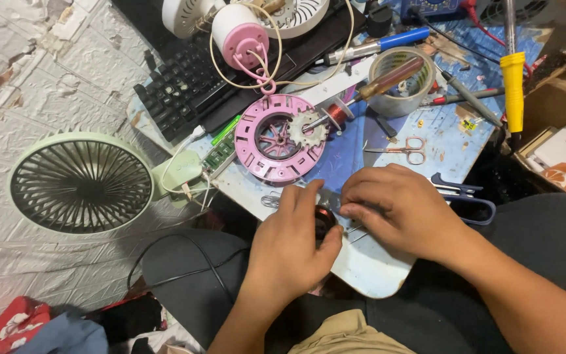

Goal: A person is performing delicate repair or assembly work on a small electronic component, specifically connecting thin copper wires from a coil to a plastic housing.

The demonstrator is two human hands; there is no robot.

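On the board's (375, 262) near edge: my left hand (293, 246) grips a small dark motor part (324, 219); right hand (397, 206) pinches its thin wire (355, 231). Step: fine wiring; next calls for steadiness.

blue board (453, 141), pink ring (276, 139), small scissors (406, 149), tape roll (401, 82)
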